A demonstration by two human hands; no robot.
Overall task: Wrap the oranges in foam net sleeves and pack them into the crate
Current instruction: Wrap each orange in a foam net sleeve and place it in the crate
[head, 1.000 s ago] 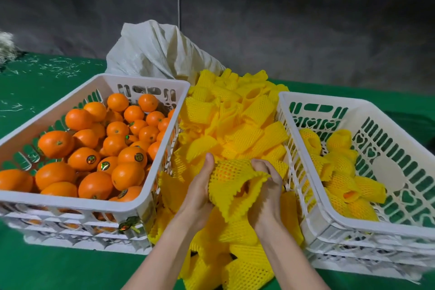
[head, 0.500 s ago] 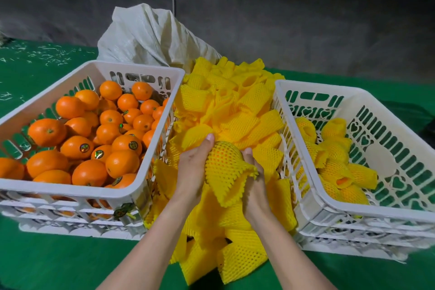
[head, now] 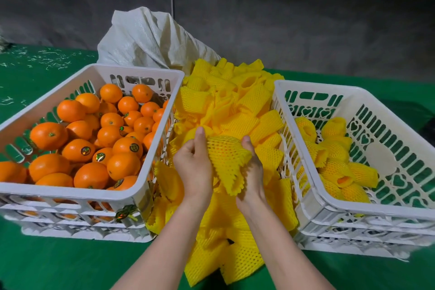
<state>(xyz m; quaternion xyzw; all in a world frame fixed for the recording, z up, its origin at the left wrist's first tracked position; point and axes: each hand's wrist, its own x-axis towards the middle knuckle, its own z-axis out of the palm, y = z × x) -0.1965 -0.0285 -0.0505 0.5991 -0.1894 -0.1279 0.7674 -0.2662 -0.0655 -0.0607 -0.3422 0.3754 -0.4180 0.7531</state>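
gripping a netted orange (head: 223, 152), left hand (head: 193, 167) and right hand (head: 253, 172) fingers seemingly curled round it

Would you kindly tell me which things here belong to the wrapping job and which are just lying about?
Job: left hand, right hand, netted orange, loose oranges, left crate, sleeve pile, right crate, wrapped oranges.
Lying about: white sack, pale scraps on green cloth.

Forearms extended forward; left hand (head: 193, 165) and right hand (head: 253, 173) grip sleeved orange (head: 224, 152) between them.
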